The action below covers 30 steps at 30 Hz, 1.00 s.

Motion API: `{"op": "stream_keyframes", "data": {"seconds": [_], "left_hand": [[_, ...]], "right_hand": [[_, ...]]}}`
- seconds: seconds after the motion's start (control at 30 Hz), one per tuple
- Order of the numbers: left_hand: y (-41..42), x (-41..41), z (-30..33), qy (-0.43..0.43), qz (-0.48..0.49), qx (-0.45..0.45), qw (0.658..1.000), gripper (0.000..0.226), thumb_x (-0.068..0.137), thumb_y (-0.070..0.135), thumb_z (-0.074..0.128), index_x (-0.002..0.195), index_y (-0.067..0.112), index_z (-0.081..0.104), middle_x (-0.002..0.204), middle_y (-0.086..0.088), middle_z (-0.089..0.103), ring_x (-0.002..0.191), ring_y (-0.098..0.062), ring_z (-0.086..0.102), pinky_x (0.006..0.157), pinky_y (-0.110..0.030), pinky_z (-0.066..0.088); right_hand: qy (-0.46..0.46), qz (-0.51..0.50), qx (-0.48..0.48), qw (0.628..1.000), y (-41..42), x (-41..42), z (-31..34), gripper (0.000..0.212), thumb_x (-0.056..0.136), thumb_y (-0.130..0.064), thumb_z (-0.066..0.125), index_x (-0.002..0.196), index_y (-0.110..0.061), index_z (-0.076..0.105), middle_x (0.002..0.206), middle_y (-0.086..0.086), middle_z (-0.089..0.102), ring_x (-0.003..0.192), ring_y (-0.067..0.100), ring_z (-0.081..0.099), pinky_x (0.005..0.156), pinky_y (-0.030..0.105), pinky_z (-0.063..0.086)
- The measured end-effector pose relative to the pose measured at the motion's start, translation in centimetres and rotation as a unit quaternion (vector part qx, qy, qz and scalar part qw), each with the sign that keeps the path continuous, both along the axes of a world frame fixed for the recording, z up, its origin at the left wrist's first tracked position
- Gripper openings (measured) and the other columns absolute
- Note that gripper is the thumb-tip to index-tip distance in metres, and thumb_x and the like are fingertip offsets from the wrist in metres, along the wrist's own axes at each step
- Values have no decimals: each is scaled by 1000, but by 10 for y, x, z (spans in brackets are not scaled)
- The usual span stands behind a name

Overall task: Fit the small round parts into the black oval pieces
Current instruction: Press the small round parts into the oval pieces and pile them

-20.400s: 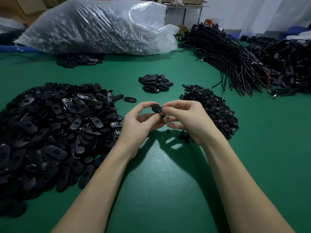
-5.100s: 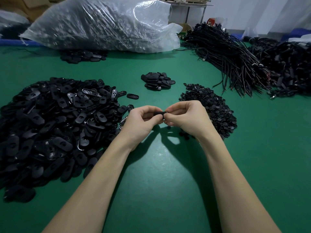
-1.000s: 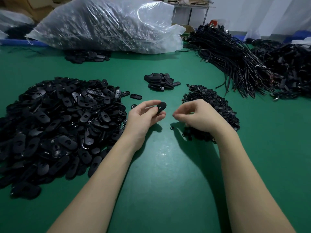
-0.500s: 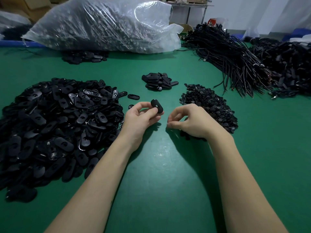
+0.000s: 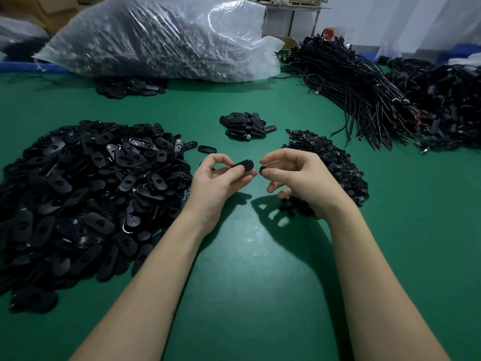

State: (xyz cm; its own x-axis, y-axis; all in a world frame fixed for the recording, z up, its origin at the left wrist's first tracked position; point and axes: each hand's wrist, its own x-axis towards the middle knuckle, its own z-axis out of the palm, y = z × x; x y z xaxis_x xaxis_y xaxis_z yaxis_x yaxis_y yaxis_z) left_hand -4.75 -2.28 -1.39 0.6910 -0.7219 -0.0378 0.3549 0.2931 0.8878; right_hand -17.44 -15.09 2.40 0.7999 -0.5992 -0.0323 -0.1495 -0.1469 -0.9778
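My left hand (image 5: 221,182) pinches a black oval piece (image 5: 244,165) between thumb and fingers, a little above the green table. My right hand (image 5: 299,178) pinches a small round part (image 5: 261,169) at its fingertips, a short gap to the right of the oval piece. A big heap of black oval pieces (image 5: 86,188) lies to the left. The pile of small round parts (image 5: 333,160) lies just behind my right hand. A small stack of oval pieces (image 5: 246,125) sits farther back in the middle.
A large clear plastic bag (image 5: 161,37) of parts lies across the back, with a few oval pieces (image 5: 130,86) in front of it. Bundles of black cables (image 5: 377,95) cover the back right. Bare green table (image 5: 247,269) stretches between my forearms.
My right hand has risen from the round-part pile with a small round part and moved left toward the oval piece. My left hand has turned the oval piece flatter.
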Motion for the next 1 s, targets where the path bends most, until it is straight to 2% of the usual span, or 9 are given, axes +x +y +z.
{"op": "stream_keyframes", "data": {"seconds": [0.1, 0.23, 0.33, 0.43, 0.5, 0.6, 0.67, 0.8, 1.0], "left_hand": [[-1, 1, -2, -53, 17, 42, 998, 20, 91, 5, 71, 87, 17, 55, 87, -6, 72, 92, -22, 68, 80, -27, 53], [0, 2, -3, -85, 4, 58, 995, 16, 89, 9, 73, 93, 23, 66, 83, 1, 72, 81, -14, 62, 81, -28, 50], [0, 2, -3, -63, -10, 39, 997, 17, 91, 3, 70, 93, 17, 61, 86, -2, 75, 83, -17, 70, 79, -25, 55], [1, 1, -2, -57, -10, 25, 998, 24, 90, -3, 68, 108, 11, 63, 92, -10, 73, 88, -23, 74, 81, -26, 58], [1, 1, -2, -46, -2, 17, 999, 23, 91, -3, 68, 110, 10, 68, 89, -9, 72, 91, -23, 74, 83, -27, 58], [-2, -1, -2, -46, 14, 27, 998, 14, 95, 7, 66, 100, 17, 74, 92, -4, 77, 95, -17, 73, 83, -23, 56], [-3, -1, -3, -58, 18, 39, 997, 16, 97, 13, 64, 101, 23, 76, 99, -1, 78, 96, -11, 73, 79, -18, 54], [-3, 0, -4, -75, 18, 54, 996, 18, 101, 18, 59, 104, 26, 75, 105, 2, 78, 98, -10, 69, 75, -17, 50], [-3, 3, -5, -29, 7, 14, 999, 22, 103, 7, 53, 109, 13, 73, 106, -9, 77, 101, -15, 73, 82, -19, 55]], "right_hand": [[4, 21, 31, 999, 2, -1, 2, 9, 89, -9, 77, 96, -14, 77, 89, 2, 79, 69, 12, 73, 56, 19, 53], [-17, 13, 82, 996, 8, 4, 1, 8, 89, -8, 78, 94, -12, 74, 94, 9, 80, 79, 18, 77, 62, 22, 57], [-53, -11, 100, 993, 12, 9, -1, 5, 93, -8, 74, 96, -10, 71, 95, 10, 80, 83, 21, 78, 66, 24, 59], [-67, -19, 103, 992, 12, 10, -2, 4, 93, -7, 72, 96, -9, 72, 96, 10, 80, 84, 20, 78, 70, 24, 60], [-68, -30, 106, 992, 10, 10, -2, 3, 92, -6, 74, 94, -9, 75, 91, 8, 79, 81, 17, 77, 70, 24, 60], [-56, -54, 102, 992, 8, 9, -1, 2, 90, -10, 77, 92, -11, 78, 80, 0, 76, 69, 10, 71, 63, 20, 57], [-42, -57, 94, 993, 7, 7, 1, 3, 89, -12, 78, 92, -12, 79, 80, -1, 76, 66, 8, 68, 60, 18, 54], [-19, -57, 60, 996, 9, 6, 7, 3, 89, -14, 79, 92, -14, 79, 84, 1, 79, 64, 6, 66, 56, 17, 52], [5, -79, 25, 997, 16, 11, 11, 3, 85, -8, 80, 87, -9, 78, 72, -1, 75, 61, 9, 68, 56, 19, 54]]}}
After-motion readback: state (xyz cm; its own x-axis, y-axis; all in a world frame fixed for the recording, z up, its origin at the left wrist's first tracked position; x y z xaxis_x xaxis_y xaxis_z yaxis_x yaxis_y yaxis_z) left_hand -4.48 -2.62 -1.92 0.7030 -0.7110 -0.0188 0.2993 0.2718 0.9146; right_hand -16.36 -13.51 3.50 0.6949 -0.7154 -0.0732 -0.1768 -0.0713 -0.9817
